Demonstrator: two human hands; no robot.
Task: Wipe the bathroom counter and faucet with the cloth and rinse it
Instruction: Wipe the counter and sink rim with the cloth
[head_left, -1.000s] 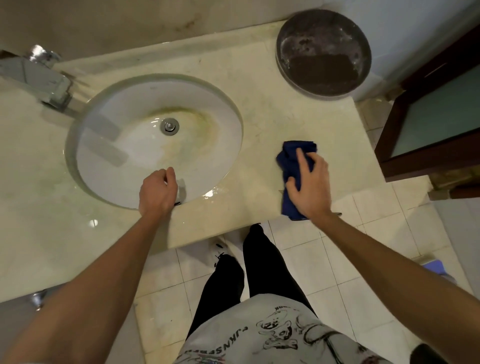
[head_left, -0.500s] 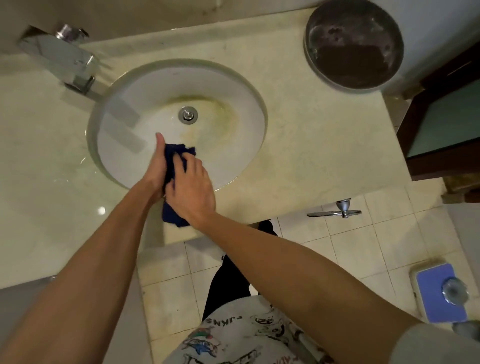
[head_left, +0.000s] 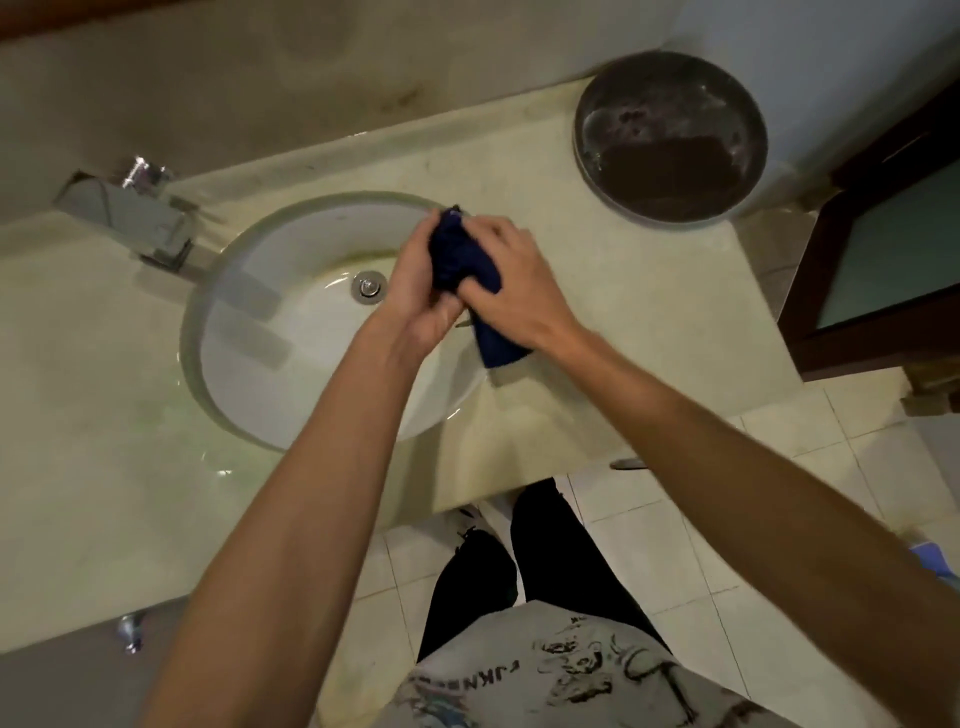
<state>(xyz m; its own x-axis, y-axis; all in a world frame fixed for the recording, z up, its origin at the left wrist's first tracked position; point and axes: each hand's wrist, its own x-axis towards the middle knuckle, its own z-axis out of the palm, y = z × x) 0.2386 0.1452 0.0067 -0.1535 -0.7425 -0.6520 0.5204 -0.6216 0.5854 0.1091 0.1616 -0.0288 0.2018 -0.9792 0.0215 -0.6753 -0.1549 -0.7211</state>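
A dark blue cloth (head_left: 462, 260) is bunched between both my hands above the right side of the white sink basin (head_left: 291, 364). My left hand (head_left: 415, 291) grips its left side and my right hand (head_left: 514, 291) grips its right side; one end of the cloth hangs down below my right wrist. The chrome faucet (head_left: 135, 218) stands at the basin's left, and no water is seen running from it. The beige marble counter (head_left: 597, 322) surrounds the basin, with wet patches at its left front.
A round dark metal bowl (head_left: 670, 140) sits at the counter's back right corner. A dark wooden door frame (head_left: 852, 270) stands to the right. White floor tiles, my legs in black trousers (head_left: 519, 561) and a shoe lie below the counter's front edge.
Both hands have carried the cloth from the basin's front edge further back, over its right side. The cloth is now bunched tighter between them.
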